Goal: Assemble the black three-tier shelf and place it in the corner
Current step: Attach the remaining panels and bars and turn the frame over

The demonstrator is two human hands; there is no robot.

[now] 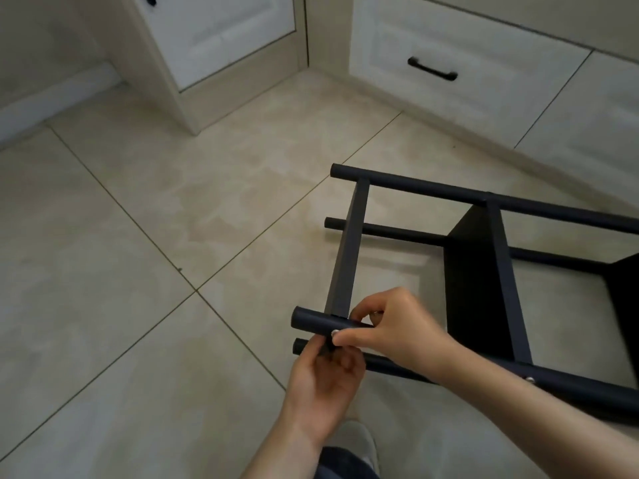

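Note:
The black shelf (pixel 491 257) lies on its side on the tiled floor, with its round posts pointing left and its flat boards standing on edge. Near me, at the end of the closest upper post (pixel 309 319), a small silver screw (pixel 334 334) sits where the end board (pixel 347 250) meets the post. My right hand (pixel 390 326) pinches at that screw with thumb and fingers, wrapped over the post. My left hand (pixel 325 378) comes up from below and grips the joint beside the screw. Whether a tool is in either hand is hidden.
White cabinet doors (pixel 214 32) and a drawer with a black handle (pixel 432 69) form a corner at the back. Beige floor tiles (pixel 138 236) spread to the left. My shoe (pixel 359 440) shows at the bottom, under my arms.

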